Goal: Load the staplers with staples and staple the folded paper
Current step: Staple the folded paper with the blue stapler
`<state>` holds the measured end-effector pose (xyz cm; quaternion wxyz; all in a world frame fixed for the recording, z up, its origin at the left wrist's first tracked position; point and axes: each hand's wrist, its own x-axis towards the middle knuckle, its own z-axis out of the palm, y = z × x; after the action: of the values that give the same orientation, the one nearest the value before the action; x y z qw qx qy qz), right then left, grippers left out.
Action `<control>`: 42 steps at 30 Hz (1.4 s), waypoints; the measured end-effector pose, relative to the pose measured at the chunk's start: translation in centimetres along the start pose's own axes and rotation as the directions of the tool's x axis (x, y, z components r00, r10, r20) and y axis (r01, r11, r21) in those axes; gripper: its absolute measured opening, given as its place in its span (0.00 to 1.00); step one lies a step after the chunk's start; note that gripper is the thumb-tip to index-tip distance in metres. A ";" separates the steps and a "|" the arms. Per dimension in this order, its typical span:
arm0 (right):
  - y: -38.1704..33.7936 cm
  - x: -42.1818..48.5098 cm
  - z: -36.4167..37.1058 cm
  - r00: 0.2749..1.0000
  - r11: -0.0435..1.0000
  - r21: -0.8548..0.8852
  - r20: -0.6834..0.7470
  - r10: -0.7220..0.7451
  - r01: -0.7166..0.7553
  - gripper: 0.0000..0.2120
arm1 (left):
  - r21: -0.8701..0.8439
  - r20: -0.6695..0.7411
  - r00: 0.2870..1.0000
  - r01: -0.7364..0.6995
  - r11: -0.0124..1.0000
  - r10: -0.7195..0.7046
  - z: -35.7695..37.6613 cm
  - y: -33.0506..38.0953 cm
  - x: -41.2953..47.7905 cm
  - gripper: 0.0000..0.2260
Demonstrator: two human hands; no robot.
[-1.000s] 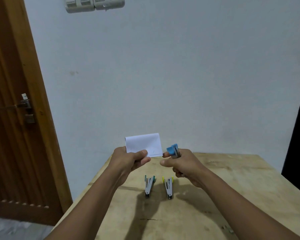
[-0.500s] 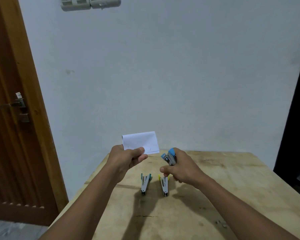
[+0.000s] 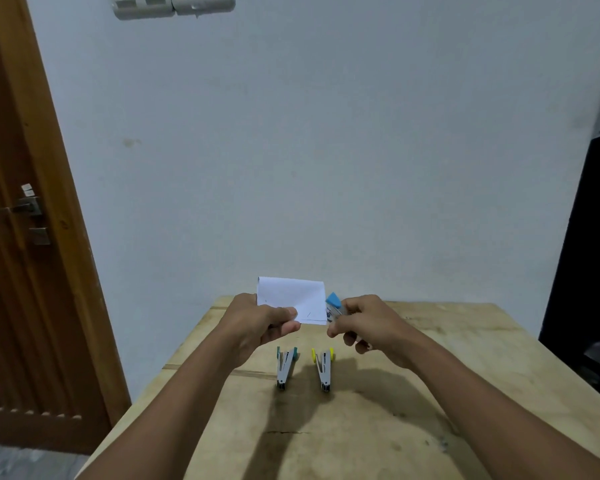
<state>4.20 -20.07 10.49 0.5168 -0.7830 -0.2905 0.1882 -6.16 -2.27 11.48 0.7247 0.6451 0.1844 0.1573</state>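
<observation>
On the wooden table (image 3: 430, 358) at 6 o'clock, a green-tipped stapler (image 3: 286, 367) lies just at 9 o'clock of a yellow-tipped stapler (image 3: 323, 368). Higher up, the left hand (image 3: 257, 323) pinches the folded paper (image 3: 291, 296), and the right hand (image 3: 364, 323) grips a blue stapler (image 3: 334, 306) at the paper's 3 o'clock edge. The stapler's print is too tiny to read.

One view, head-worn, wide-angle lens. Stands at the near end of the tabletop (image 3: 465, 368), facing forward and tilted down a little; pale wall (image 3: 326, 150) straight ahead fills the upper half. Forearms (image 3: 187, 410) run in from the bottom edge; left hand (image 3: 257, 323) and right hand (image 3: 371, 323) sit close, just below centre. Wooden door (image 3: 25, 306) leans along the left margin; dark strip (image 3: 586, 254) at far right.
</observation>
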 end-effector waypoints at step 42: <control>0.5 1.7 7.9 0.975 0.939 0.284 -0.048 0.215 -0.193 0.10 | 0.126 0.065 0.992 0.102 0.987 -0.111 -6.2 -1.9 -0.6 0.08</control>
<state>0.96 -13.58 6.88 0.6100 -0.7356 -0.1580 0.2487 -9.62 2.62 8.98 0.6973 0.6827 0.2019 0.0833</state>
